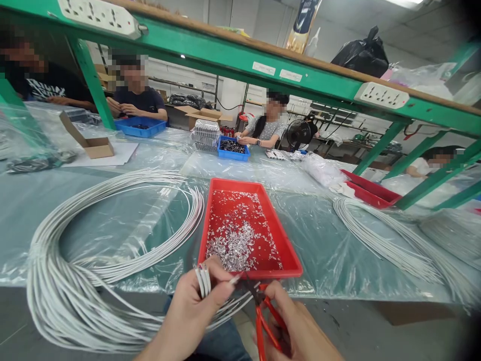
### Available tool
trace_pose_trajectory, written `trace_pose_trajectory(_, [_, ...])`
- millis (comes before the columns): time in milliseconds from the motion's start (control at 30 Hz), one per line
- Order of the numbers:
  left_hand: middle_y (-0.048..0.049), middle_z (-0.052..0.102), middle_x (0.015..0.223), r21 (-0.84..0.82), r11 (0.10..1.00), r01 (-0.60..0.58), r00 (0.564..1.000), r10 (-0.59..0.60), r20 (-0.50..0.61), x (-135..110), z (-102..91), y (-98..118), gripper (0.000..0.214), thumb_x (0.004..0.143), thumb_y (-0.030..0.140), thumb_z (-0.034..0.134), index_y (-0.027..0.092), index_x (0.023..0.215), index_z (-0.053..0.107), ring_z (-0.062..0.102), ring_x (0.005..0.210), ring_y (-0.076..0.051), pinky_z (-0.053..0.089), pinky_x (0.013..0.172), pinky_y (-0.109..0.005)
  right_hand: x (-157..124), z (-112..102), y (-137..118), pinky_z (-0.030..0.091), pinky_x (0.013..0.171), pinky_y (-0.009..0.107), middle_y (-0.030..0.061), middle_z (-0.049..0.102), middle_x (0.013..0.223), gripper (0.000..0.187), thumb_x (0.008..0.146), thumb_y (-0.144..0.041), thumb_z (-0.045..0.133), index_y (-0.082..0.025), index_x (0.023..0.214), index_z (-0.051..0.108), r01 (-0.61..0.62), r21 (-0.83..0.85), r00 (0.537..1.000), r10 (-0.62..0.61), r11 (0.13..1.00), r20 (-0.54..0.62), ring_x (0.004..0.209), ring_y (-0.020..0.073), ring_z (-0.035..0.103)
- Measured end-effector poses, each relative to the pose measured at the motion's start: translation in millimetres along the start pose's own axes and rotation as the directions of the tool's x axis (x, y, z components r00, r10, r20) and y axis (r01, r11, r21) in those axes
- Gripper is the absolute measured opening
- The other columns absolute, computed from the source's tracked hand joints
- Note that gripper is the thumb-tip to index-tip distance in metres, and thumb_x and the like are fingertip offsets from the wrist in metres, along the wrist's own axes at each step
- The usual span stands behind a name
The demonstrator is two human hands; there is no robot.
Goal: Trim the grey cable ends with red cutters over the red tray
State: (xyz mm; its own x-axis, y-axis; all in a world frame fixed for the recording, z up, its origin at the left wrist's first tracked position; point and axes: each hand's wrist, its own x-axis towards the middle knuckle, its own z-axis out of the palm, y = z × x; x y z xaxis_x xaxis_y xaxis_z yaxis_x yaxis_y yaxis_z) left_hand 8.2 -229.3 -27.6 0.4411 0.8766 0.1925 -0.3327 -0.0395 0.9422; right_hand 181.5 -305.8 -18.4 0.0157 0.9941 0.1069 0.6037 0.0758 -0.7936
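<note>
My left hand [195, 303] is closed around the ends of several thin white cables [203, 280], pinching one end forward between thumb and finger. My right hand [296, 326] grips red-handled cutting pliers [263, 313], whose dark jaws meet that cable tip just below the near rim of a red tray [291, 250]. The tray holds a heap of small silvery offcuts [236, 235]. The cables run from my left hand down and left into a big white coil [75, 265] lying on the plastic-covered table.
A second white cable bundle [379, 235] lies at right, by stacked red trays [370, 193]. Blue trays [233, 150], a small cardboard box [93, 145] and other people sit across the table. A green shelf frame [240, 57] with socket strips spans overhead.
</note>
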Motion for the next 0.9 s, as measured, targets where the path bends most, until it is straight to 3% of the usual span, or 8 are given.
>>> trace_pose_trajectory(67, [0.0056,0.035,0.063,-0.159,0.986,0.042,0.999,-0.040,0.018,-2.4,-1.1,1.2,0.021,0.081,0.038,0.059,0.019,0.073,0.057,0.026,0.044,-0.003,0.019,0.042,-0.017,4.9,2.5,2.8,0.043,0.053,0.023,0.0004,0.059,0.063,0.021,0.074,-0.021,0.055,-0.018,0.095,0.055,-0.095,0.057,0.990,0.100,0.994,-0.097,0.056,0.0151,0.054])
trace_pose_trajectory(133, [0.0046,0.039,0.064,-0.124,0.992,0.033,0.999,-0.031,0.017,-2.8,-0.1,2.0,0.019,0.082,0.036,0.059,0.019,0.074,0.059,0.032,0.048,-0.004,0.025,0.046,-0.017,12.0,12.9,5.3,0.046,0.062,0.027,0.0028,0.062,0.067,0.025,0.077,-0.030,0.058,-0.016,0.098,0.058,-0.129,0.285,0.974,0.176,0.950,-0.145,0.064,0.0178,0.059])
trace_pose_trajectory(267, [0.0002,0.046,0.071,0.102,0.991,-0.088,0.996,0.090,-0.022,2.3,5.0,2.4,0.015,0.080,0.032,0.061,0.021,0.071,0.066,0.045,0.070,-0.012,0.035,0.065,-0.021,27.8,45.7,0.4,0.043,0.059,0.024,0.0031,0.066,0.077,0.022,0.069,-0.033,0.072,-0.020,0.084,0.066,0.108,0.699,0.987,0.009,0.707,-0.162,0.064,0.0154,0.057])
trace_pose_trajectory(333, [-0.0001,0.046,0.071,0.143,0.984,-0.109,0.993,0.115,-0.036,4.8,6.3,3.4,0.014,0.079,0.032,0.062,0.023,0.070,0.069,0.044,0.071,-0.013,0.035,0.066,-0.022,34.9,59.0,-5.6,0.037,0.053,0.021,-0.0008,0.062,0.069,0.013,0.069,-0.027,0.074,-0.020,0.072,0.064,0.183,0.760,0.973,-0.002,0.624,-0.233,0.056,0.0109,0.050])
trace_pose_trajectory(533, [-0.0015,0.049,0.075,0.120,0.991,-0.064,0.998,0.066,-0.012,5.3,4.3,7.2,0.014,0.077,0.032,0.064,0.022,0.071,0.071,0.049,0.071,-0.012,0.039,0.066,-0.022,43.4,71.5,-12.5,0.035,0.055,0.023,-0.0024,0.052,0.059,0.027,0.062,-0.036,0.078,-0.018,0.064,0.059,0.179,0.902,0.971,0.076,0.393,-0.225,0.056,0.0116,0.045])
trace_pose_trajectory(633, [0.0009,0.048,0.063,0.007,1.000,0.010,0.994,-0.009,-0.111,6.7,-0.2,11.6,0.019,0.079,0.038,0.061,0.023,0.086,0.070,0.046,0.058,-0.009,0.037,0.057,-0.020,39.6,69.5,-7.0,0.025,0.042,0.019,-0.0040,0.051,0.057,0.025,0.068,-0.037,0.073,-0.019,0.067,0.056,0.145,0.908,0.971,0.122,0.394,-0.208,0.042,0.0063,0.033])
trace_pose_trajectory(733, [0.0051,0.039,0.053,0.008,0.995,0.104,0.992,-0.103,-0.075,9.4,-3.4,19.3,0.020,0.080,0.037,0.060,0.021,0.087,0.070,0.032,0.042,-0.004,0.027,0.043,-0.017,34.1,66.8,-3.8,0.011,0.035,0.018,-0.0047,0.053,0.055,0.021,0.073,-0.037,0.069,-0.019,0.071,0.058,0.099,0.900,0.973,0.150,0.424,-0.178,0.035,0.0027,0.020])
trace_pose_trajectory(900, [-0.0019,0.052,0.068,0.207,0.978,0.006,0.996,-0.024,0.082,10.5,0.8,26.9,0.015,0.079,0.024,0.059,0.021,0.073,0.072,0.051,0.064,-0.012,0.039,0.059,-0.025,32.0,61.2,-10.3,0.024,0.043,0.020,-0.0006,0.054,0.054,0.020,0.070,-0.033,0.071,-0.016,0.061,0.063,0.170,0.807,0.958,0.096,0.565,-0.270,0.048,0.0088,0.039])
